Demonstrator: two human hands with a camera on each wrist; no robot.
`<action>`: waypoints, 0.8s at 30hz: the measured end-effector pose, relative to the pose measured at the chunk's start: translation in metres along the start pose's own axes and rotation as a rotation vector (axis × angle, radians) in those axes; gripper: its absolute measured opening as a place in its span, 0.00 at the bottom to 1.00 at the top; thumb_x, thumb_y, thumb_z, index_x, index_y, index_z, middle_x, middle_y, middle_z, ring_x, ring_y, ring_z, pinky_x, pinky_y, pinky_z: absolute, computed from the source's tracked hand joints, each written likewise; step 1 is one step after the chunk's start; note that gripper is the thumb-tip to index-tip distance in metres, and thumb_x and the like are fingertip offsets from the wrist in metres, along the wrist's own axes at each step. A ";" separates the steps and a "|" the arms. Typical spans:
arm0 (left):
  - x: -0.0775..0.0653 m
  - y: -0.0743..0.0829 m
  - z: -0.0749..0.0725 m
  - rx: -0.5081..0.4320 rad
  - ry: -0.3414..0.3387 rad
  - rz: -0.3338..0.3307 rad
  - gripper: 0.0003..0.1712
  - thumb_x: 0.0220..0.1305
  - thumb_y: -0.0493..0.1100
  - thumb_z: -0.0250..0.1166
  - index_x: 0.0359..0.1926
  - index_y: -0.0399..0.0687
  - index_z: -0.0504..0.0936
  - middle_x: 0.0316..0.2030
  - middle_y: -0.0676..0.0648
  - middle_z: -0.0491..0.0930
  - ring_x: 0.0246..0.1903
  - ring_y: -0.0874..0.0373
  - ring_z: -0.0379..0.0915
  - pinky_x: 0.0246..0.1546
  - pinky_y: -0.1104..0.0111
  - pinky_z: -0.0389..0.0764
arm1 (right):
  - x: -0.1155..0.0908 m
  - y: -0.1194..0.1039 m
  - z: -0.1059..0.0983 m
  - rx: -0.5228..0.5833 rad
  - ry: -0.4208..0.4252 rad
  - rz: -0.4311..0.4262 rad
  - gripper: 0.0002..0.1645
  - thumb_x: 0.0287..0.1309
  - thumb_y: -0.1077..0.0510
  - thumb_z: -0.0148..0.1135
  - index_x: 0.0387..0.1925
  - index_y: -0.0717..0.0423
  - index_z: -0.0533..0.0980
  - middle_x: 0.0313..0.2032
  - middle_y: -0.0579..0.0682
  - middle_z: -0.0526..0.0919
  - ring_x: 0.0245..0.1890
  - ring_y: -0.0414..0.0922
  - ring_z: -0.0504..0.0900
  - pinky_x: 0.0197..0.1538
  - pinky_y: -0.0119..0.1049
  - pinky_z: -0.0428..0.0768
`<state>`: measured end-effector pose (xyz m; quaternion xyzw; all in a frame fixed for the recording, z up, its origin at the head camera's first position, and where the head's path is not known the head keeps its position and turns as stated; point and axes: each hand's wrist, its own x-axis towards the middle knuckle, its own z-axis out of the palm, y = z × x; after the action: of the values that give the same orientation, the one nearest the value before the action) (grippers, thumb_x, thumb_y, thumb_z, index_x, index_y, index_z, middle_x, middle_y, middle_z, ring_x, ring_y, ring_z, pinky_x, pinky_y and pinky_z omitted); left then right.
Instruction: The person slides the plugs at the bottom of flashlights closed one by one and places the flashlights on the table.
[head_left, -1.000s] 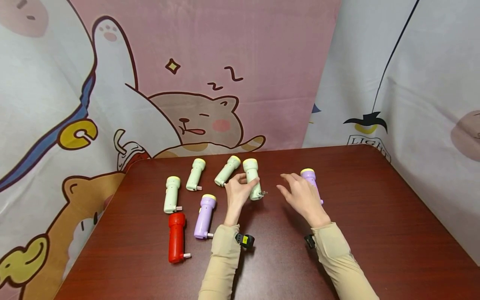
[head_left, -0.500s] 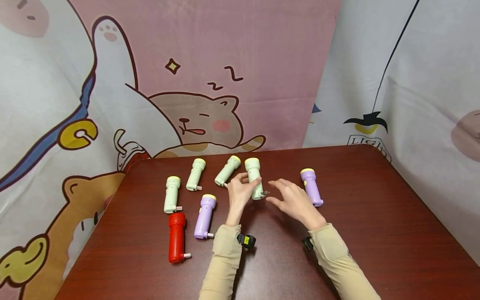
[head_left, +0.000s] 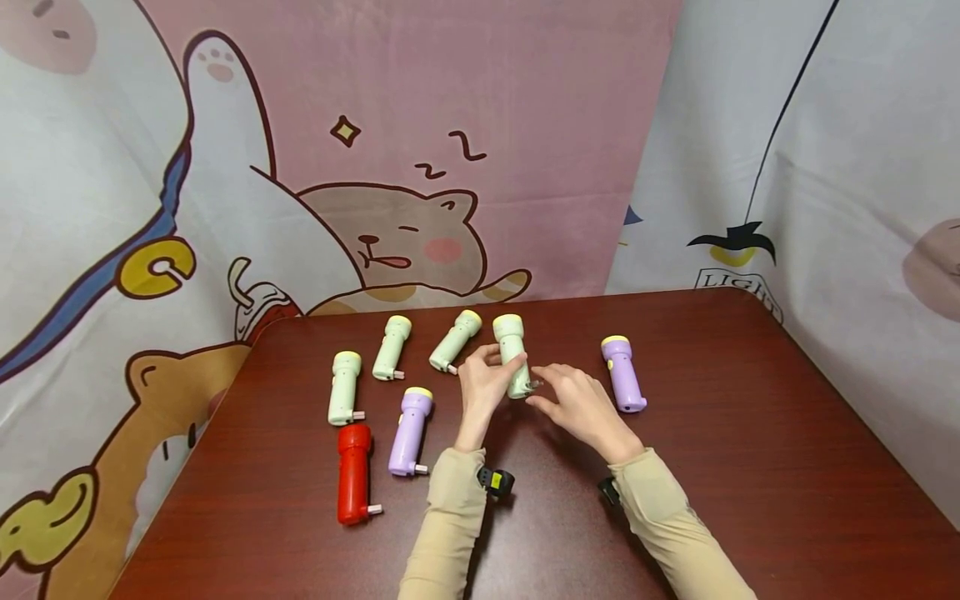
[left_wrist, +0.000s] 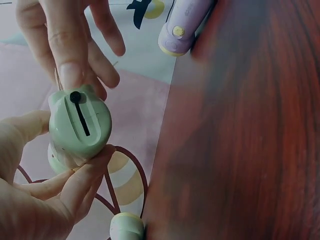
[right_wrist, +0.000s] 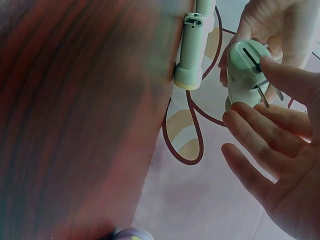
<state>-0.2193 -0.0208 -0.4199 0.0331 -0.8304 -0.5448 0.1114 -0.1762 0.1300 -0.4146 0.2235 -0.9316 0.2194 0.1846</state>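
My left hand [head_left: 483,383] grips a pale green flashlight [head_left: 513,350] by its body, thumb on one side and fingers on the other. Its lamp head points away, toward the back of the table. The tail end [left_wrist: 80,125] has a dark slot, and thin metal plug pins [right_wrist: 262,95] stick out beside it. My right hand [head_left: 581,404] is at that end, with its fingers fairly straight. In the right wrist view its thumb lies at the slot and its fingertips reach the flashlight's side near the pins.
Loose on the brown table [head_left: 750,467] lie a purple flashlight [head_left: 623,375] to the right and, to the left, a red one [head_left: 353,475], another purple flashlight [head_left: 409,433] and several green flashlights [head_left: 344,390]. A cartoon-printed cloth [head_left: 562,167] hangs behind.
My right hand has moved left from the right-hand purple flashlight to the green flashlight's tail end. My left hand has shifted slightly right, still holding the green flashlight.
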 end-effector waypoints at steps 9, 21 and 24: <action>-0.002 0.002 0.001 0.000 -0.022 -0.015 0.25 0.48 0.51 0.73 0.44 0.40 0.83 0.34 0.41 0.87 0.36 0.51 0.84 0.35 0.64 0.81 | 0.001 -0.003 0.000 0.004 0.014 -0.013 0.21 0.47 0.55 0.73 0.45 0.57 0.80 0.38 0.51 0.85 0.35 0.47 0.83 0.34 0.44 0.80; -0.004 0.003 0.000 -0.003 -0.030 -0.004 0.25 0.48 0.51 0.73 0.44 0.39 0.83 0.34 0.41 0.87 0.35 0.51 0.84 0.34 0.65 0.80 | 0.000 -0.002 0.000 -0.011 0.033 -0.043 0.21 0.47 0.56 0.73 0.45 0.58 0.80 0.37 0.49 0.85 0.35 0.45 0.83 0.34 0.43 0.80; -0.005 0.003 0.000 -0.002 -0.031 -0.010 0.25 0.48 0.51 0.73 0.44 0.39 0.82 0.34 0.41 0.87 0.35 0.51 0.84 0.33 0.65 0.80 | 0.000 -0.002 0.000 -0.009 0.040 -0.054 0.21 0.46 0.56 0.73 0.44 0.58 0.80 0.37 0.49 0.85 0.35 0.45 0.83 0.35 0.42 0.80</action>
<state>-0.2138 -0.0191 -0.4178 0.0287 -0.8313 -0.5467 0.0957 -0.1754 0.1280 -0.4141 0.2435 -0.9222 0.2147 0.2102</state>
